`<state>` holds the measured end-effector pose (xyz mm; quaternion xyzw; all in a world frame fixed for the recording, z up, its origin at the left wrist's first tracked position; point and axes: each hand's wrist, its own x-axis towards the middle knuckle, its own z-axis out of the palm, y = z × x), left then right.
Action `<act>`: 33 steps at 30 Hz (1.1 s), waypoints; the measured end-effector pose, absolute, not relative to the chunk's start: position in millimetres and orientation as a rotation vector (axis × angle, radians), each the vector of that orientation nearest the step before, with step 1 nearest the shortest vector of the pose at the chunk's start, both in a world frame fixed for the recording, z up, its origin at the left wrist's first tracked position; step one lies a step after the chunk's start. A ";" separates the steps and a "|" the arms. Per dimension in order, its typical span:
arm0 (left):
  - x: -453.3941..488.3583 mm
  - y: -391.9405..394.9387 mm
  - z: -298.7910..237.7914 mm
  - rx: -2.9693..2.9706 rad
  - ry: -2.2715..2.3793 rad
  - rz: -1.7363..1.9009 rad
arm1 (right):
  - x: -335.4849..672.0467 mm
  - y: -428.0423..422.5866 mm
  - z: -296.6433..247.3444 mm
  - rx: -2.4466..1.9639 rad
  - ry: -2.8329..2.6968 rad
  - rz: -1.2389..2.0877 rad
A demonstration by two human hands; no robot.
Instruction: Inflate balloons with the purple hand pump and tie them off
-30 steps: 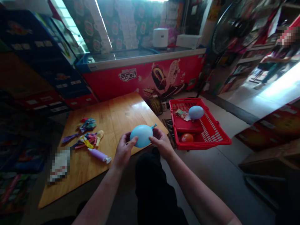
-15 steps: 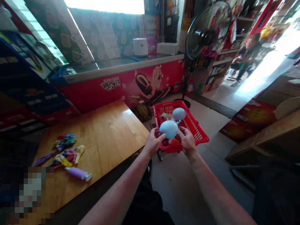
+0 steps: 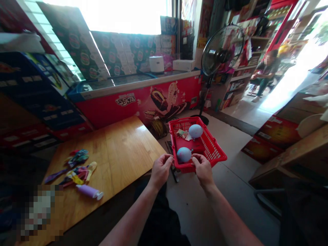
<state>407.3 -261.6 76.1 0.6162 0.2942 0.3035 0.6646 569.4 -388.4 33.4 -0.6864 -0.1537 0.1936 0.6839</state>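
From where I stand, the red basket [image 3: 210, 145] sits on the far side of the person's two hands, to the right of the wooden table [image 3: 123, 147]; the near balloon [image 3: 183, 154], pale blue and blown up, lies inside the basket at its near left corner, its knotted neck pointing right; the left hand [image 3: 160, 171] is at the basket's near left corner, fingers bent in toward the thumb, with nothing in it that I can see, though I cannot tell whether the tips meet; the right hand [image 3: 203, 171] is over the basket's near rim, fingers curled close beside that balloon's neck, and whether it touches I cannot tell; the far balloon [image 3: 195, 131], also pale blue, rests toward the back of the basket, just right of some crumpled paper [image 3: 181, 133], with a flat red thing [image 3: 191, 145] lying between the two balloons; well to the left of the basket, on the table, are a heap of limp balloons [image 3: 79, 172] and a purple pump [image 3: 89, 192]; behind the basket stand a black fan [image 3: 221, 51] and a red-fronted freezer [image 3: 143, 99]; far beyond the basket, back and to the right, a person sits [image 3: 266, 73].
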 end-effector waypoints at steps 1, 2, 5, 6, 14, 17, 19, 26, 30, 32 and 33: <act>391.8 -264.3 78.0 1.381 0.685 0.698 | 555.7 -389.0 35.2 -1.547 -0.373 0.453; 374.9 -267.2 78.9 1.369 0.709 0.716 | 540.8 -388.9 37.2 -1.554 -0.409 0.476; 316.8 -276.9 72.8 1.364 0.808 0.787 | 491.0 -384.7 42.3 -1.560 -0.577 0.573; 295.6 -280.7 67.7 1.376 0.852 0.805 | 473.6 -382.4 42.7 -1.559 -0.647 0.607; 131.4 -317.7 1.1 1.281 1.264 0.876 | 362.5 -368.6 1.4 -1.689 -1.141 0.453; 80.2 -330.9 -21.0 1.186 1.387 0.932 | 346.2 -364.4 -13.6 -1.724 -1.333 0.324; 49.0 -340.8 -34.6 1.126 1.456 0.959 | 341.3 -361.3 -17.8 -1.753 -1.363 0.290; -26.0 -364.6 -75.3 0.932 1.676 1.042 | 329.1 -352.1 -22.0 -1.828 -1.396 0.200; -37.0 -357.1 -79.5 0.915 1.646 1.064 | 319.2 -343.9 -18.4 -1.886 -1.389 0.184; -35.6 -348.8 -75.3 0.926 1.604 1.063 | 314.5 -339.2 -14.8 -1.916 -1.398 0.200; -33.9 -343.9 -71.8 0.935 1.583 1.061 | 312.5 -337.1 -12.9 -1.929 -1.405 0.212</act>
